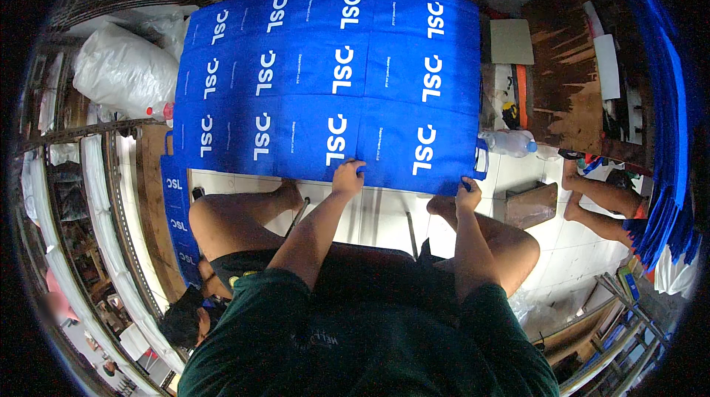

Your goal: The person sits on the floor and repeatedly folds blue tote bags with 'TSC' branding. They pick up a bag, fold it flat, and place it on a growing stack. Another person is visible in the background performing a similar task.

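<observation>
Blue fabric bags with white print lie flat in overlapping rows, facing sideways. At the near edge of the front row, my left hand is closed, its fingers pinching the near left corner of the rightmost bag. My right hand is closed on the near right corner of that same bag. A blue handle loop sticks out past the bag's right edge, just above my right hand. The surface under the bags is hidden.
A clear plastic bottle lies right of the bags. A large plastic-wrapped bundle sits at the far left. More blue fabric hangs at the right. Another person's legs show at the right, above the tiled floor.
</observation>
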{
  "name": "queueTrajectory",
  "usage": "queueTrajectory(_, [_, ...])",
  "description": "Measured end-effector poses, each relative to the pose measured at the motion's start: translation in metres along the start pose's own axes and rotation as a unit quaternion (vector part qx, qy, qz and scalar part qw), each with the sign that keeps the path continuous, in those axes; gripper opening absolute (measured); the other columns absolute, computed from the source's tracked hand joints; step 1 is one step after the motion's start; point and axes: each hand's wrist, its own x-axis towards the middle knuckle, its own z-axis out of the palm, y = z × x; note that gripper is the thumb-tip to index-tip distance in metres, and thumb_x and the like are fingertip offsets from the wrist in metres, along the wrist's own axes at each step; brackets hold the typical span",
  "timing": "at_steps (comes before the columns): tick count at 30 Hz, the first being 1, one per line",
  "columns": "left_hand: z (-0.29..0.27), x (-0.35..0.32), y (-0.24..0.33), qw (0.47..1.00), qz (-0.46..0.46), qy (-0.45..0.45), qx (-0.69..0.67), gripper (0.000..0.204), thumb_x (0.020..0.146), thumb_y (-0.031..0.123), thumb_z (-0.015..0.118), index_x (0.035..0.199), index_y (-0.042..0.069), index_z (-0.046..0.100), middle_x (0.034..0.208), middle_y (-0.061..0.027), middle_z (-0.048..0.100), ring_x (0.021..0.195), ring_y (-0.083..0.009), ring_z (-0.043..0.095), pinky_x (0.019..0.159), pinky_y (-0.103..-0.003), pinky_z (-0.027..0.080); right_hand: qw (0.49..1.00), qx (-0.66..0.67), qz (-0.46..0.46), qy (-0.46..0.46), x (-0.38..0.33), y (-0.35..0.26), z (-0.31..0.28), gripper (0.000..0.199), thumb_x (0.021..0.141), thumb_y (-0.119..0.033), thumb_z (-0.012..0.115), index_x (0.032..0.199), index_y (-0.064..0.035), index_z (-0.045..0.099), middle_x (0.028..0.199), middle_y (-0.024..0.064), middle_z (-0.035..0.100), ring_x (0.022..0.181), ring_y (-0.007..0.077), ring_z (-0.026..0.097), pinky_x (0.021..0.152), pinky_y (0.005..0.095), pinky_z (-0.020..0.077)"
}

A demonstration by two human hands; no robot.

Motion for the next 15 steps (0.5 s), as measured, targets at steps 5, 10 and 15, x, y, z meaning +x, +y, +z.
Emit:
queueTrajectory(5, [-0.004, 0.005, -0.002, 0.999, 0.0, -0.037, 0.039, 0.03, 0.071, 0.01, 0.061, 0.1, 0.013, 0.063, 0.105, -0.0152, 0.059, 0.092, -0.0333, 0.058, 0.082, -0.041, 0.047, 0.999, 0.004, -0.054, 0.003, 0.002, 0.006, 0.001, 0.022, 0.071, 0.006, 0.057, 0.088, -0.0057, 0.065, 0.084, 0.0075, 0.064, 0.08, 0.0147, 0.059, 0.076, 0.028, 0.0453])
queueTrajectory(10, [-0.001, 0.005, -0.002, 1.0, 0.016, -0.005, 0.021, 0.031, 0.071, 0.009, 0.062, 0.101, 0.013, 0.062, 0.108, -0.016, 0.058, 0.094, -0.033, 0.057, 0.083, -0.041, 0.047, 1.0, -0.002, 0.004, 0.009, 0.002, -0.003, -0.003, 0.02, 0.072, 0.004, 0.057, 0.087, -0.006, 0.066, 0.085, 0.0088, 0.065, 0.081, 0.0166, 0.06, 0.076, 0.0287, 0.0459])
queueTrajectory(15, [0.001, 0.004, 0.001, 0.999, 0.029, 0.009, 0.026, 0.032, 0.071, 0.007, 0.062, 0.102, 0.012, 0.062, 0.109, -0.0162, 0.057, 0.096, -0.033, 0.056, 0.084, -0.041, 0.047, 1.0, -0.018, 0.006, 0.021, -0.001, -0.011, -0.005, 0.019, 0.072, 0.004, 0.057, 0.086, -0.006, 0.066, 0.086, 0.0106, 0.065, 0.082, 0.0189, 0.062, 0.077, 0.03, 0.0467])
